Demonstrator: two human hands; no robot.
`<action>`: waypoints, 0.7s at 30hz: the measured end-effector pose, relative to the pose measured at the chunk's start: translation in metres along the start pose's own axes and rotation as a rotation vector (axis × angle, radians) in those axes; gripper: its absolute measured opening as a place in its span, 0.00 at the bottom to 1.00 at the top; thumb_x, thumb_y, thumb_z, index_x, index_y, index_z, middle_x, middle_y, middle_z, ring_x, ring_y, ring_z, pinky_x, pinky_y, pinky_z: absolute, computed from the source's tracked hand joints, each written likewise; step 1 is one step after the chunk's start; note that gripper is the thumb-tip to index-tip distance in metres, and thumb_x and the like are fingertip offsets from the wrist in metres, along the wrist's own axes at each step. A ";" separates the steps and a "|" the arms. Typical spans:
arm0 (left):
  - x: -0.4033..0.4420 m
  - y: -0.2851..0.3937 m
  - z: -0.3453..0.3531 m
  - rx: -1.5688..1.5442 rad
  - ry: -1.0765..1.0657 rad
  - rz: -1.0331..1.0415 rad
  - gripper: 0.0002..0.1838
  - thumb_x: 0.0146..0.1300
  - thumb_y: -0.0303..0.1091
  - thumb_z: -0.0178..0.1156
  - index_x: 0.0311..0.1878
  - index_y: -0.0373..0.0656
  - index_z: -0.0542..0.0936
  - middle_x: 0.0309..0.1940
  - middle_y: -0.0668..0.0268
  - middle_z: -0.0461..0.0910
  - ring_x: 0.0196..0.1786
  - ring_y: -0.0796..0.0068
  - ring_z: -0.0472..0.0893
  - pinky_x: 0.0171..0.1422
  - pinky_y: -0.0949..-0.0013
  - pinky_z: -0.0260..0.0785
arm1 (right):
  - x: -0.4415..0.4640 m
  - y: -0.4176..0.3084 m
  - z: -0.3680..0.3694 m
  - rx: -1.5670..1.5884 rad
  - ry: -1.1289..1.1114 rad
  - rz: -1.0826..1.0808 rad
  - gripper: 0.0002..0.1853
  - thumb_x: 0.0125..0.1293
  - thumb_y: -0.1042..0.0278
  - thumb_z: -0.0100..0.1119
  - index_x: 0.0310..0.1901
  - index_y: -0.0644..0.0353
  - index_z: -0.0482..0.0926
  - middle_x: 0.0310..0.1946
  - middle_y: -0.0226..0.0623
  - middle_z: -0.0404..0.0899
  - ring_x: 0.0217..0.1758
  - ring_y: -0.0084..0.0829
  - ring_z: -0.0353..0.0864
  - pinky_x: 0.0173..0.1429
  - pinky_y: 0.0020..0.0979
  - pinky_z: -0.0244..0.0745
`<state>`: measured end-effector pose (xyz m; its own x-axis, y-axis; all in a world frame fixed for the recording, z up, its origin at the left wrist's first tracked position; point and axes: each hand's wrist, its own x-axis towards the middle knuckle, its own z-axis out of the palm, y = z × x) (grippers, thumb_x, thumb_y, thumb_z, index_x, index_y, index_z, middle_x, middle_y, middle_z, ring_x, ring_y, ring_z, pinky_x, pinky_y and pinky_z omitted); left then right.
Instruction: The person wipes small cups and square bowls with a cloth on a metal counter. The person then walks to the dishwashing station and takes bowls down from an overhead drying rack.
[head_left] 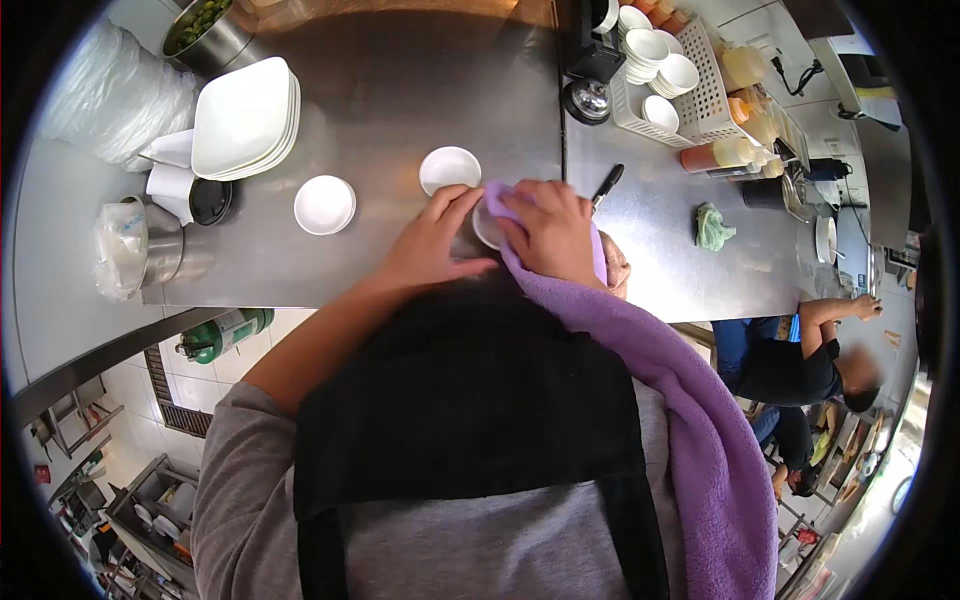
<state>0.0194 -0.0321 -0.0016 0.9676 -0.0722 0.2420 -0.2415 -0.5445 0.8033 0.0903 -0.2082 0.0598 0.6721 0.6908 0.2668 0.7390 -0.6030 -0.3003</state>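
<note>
A purple towel [650, 345] runs from my right side up to the counter, and my right hand [550, 228] presses a bunched end of it into a small white bowl [488, 228]. My left hand [438, 240] is at the left of that bowl, thumb and fingers apart; whether it touches the rim I cannot tell. Just beyond my hands is another small white bowl [450, 170]. Farther left stand small white bowls [324, 205], stacked. The bowl under the towel is partly hidden by cloth and fingers.
Square white plates [240, 118] are stacked at the left, near a black lid [210, 202]. To the right lie a black marker [607, 186] and a green cloth [713, 228]. A white basket [710, 85] holds bowls. Two people [790, 370] are at the far right.
</note>
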 end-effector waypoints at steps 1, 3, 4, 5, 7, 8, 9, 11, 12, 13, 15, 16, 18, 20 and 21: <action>0.003 0.006 0.004 -0.068 -0.072 -0.133 0.46 0.46 0.42 0.72 0.67 0.39 0.61 0.62 0.51 0.65 0.64 0.51 0.68 0.68 0.58 0.61 | 0.001 -0.005 0.002 -0.008 -0.148 0.047 0.20 0.58 0.64 0.59 0.52 0.61 0.74 0.55 0.40 0.73 0.61 0.41 0.68 0.62 0.42 0.60; 0.006 -0.008 0.020 -0.066 -0.073 -0.133 0.50 0.44 0.39 0.74 0.69 0.39 0.57 0.61 0.50 0.66 0.65 0.49 0.66 0.68 0.57 0.61 | -0.002 -0.009 0.005 -0.018 -0.299 0.089 0.23 0.60 0.59 0.59 0.55 0.60 0.74 0.56 0.38 0.73 0.63 0.39 0.67 0.62 0.42 0.59; 0.009 -0.014 0.024 -0.068 -0.027 -0.081 0.50 0.42 0.37 0.74 0.68 0.40 0.58 0.61 0.50 0.66 0.65 0.49 0.66 0.69 0.58 0.61 | -0.007 -0.009 0.011 -0.070 -0.261 0.022 0.24 0.61 0.57 0.58 0.56 0.60 0.74 0.57 0.37 0.72 0.65 0.37 0.66 0.64 0.46 0.58; 0.009 -0.019 0.028 -0.070 0.017 -0.027 0.50 0.40 0.34 0.74 0.68 0.40 0.58 0.61 0.50 0.66 0.65 0.50 0.67 0.69 0.58 0.61 | -0.012 -0.008 0.016 -0.121 -0.222 -0.043 0.25 0.62 0.55 0.57 0.57 0.59 0.73 0.58 0.37 0.72 0.66 0.36 0.65 0.66 0.49 0.56; 0.014 -0.018 0.030 -0.110 -0.012 -0.037 0.49 0.41 0.32 0.73 0.68 0.41 0.59 0.62 0.51 0.66 0.65 0.51 0.67 0.69 0.58 0.61 | -0.016 -0.002 0.021 -0.078 -0.246 -0.084 0.25 0.61 0.55 0.56 0.58 0.59 0.73 0.59 0.36 0.72 0.68 0.36 0.64 0.68 0.52 0.54; 0.016 -0.017 0.032 -0.150 -0.045 -0.047 0.47 0.41 0.29 0.71 0.68 0.43 0.60 0.63 0.51 0.66 0.66 0.52 0.67 0.69 0.58 0.61 | -0.017 0.001 0.020 -0.034 -0.270 -0.121 0.26 0.61 0.55 0.56 0.59 0.59 0.73 0.61 0.36 0.71 0.70 0.36 0.62 0.70 0.56 0.51; 0.016 -0.015 0.031 -0.149 -0.044 -0.046 0.47 0.41 0.29 0.71 0.68 0.43 0.60 0.63 0.51 0.66 0.66 0.52 0.67 0.69 0.58 0.61 | -0.018 0.007 0.015 -0.035 -0.269 -0.122 0.26 0.61 0.55 0.56 0.59 0.59 0.73 0.61 0.36 0.71 0.70 0.36 0.62 0.70 0.56 0.51; 0.018 -0.009 0.028 -0.165 -0.101 -0.114 0.47 0.40 0.29 0.72 0.67 0.44 0.62 0.64 0.53 0.67 0.65 0.54 0.68 0.68 0.60 0.62 | -0.017 0.018 -0.002 0.046 -0.594 -0.243 0.26 0.61 0.56 0.55 0.59 0.59 0.72 0.63 0.37 0.70 0.71 0.35 0.61 0.72 0.61 0.44; 0.019 -0.006 0.025 -0.163 -0.103 -0.115 0.47 0.40 0.29 0.72 0.67 0.44 0.62 0.64 0.53 0.67 0.65 0.54 0.68 0.68 0.60 0.62 | -0.011 0.017 -0.014 0.048 -0.593 -0.242 0.26 0.61 0.56 0.55 0.59 0.59 0.72 0.63 0.37 0.70 0.71 0.35 0.61 0.72 0.61 0.44; 0.021 -0.003 0.024 -0.175 -0.097 -0.112 0.47 0.40 0.29 0.72 0.67 0.44 0.62 0.64 0.53 0.66 0.65 0.54 0.69 0.68 0.60 0.63 | -0.004 0.012 -0.029 -0.087 -0.604 -0.233 0.26 0.61 0.57 0.55 0.60 0.57 0.72 0.63 0.36 0.70 0.71 0.34 0.60 0.72 0.61 0.44; 0.020 -0.003 0.027 -0.191 -0.095 -0.109 0.47 0.39 0.29 0.73 0.67 0.45 0.62 0.64 0.54 0.66 0.65 0.55 0.69 0.67 0.61 0.63 | -0.004 0.009 -0.030 -0.222 -0.617 -0.218 0.25 0.61 0.58 0.54 0.60 0.56 0.72 0.63 0.35 0.70 0.72 0.34 0.60 0.72 0.61 0.44; 0.020 -0.005 0.030 -0.193 -0.072 -0.091 0.48 0.39 0.29 0.73 0.67 0.45 0.62 0.64 0.54 0.66 0.65 0.55 0.69 0.68 0.60 0.63 | -0.009 0.008 -0.015 -0.280 -0.504 -0.258 0.24 0.61 0.60 0.54 0.59 0.54 0.73 0.63 0.33 0.71 0.72 0.33 0.60 0.72 0.62 0.44; 0.020 -0.007 0.032 -0.194 -0.050 -0.073 0.48 0.38 0.30 0.74 0.67 0.46 0.62 0.64 0.55 0.66 0.66 0.55 0.68 0.68 0.60 0.63 | -0.016 0.008 0.006 -0.295 -0.380 -0.361 0.22 0.60 0.64 0.53 0.58 0.50 0.74 0.61 0.29 0.73 0.72 0.33 0.60 0.71 0.63 0.45; 0.018 -0.006 0.030 -0.202 -0.056 -0.113 0.49 0.38 0.31 0.74 0.68 0.43 0.60 0.64 0.53 0.66 0.66 0.54 0.68 0.68 0.60 0.62 | -0.015 0.017 -0.001 -0.154 -0.477 -0.309 0.22 0.60 0.64 0.53 0.58 0.49 0.75 0.61 0.28 0.72 0.72 0.33 0.59 0.71 0.63 0.45; 0.017 -0.006 0.030 -0.198 -0.069 -0.117 0.49 0.38 0.31 0.74 0.68 0.43 0.60 0.64 0.53 0.66 0.66 0.54 0.68 0.68 0.60 0.62 | -0.012 0.018 -0.011 -0.013 -0.574 -0.255 0.22 0.59 0.64 0.53 0.58 0.49 0.75 0.62 0.28 0.72 0.72 0.33 0.59 0.71 0.64 0.45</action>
<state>0.0396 -0.0553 -0.0183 0.9910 -0.0786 0.1083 -0.1301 -0.3781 0.9166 0.0965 -0.2320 0.0617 0.3450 0.9155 -0.2068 0.8758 -0.3933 -0.2800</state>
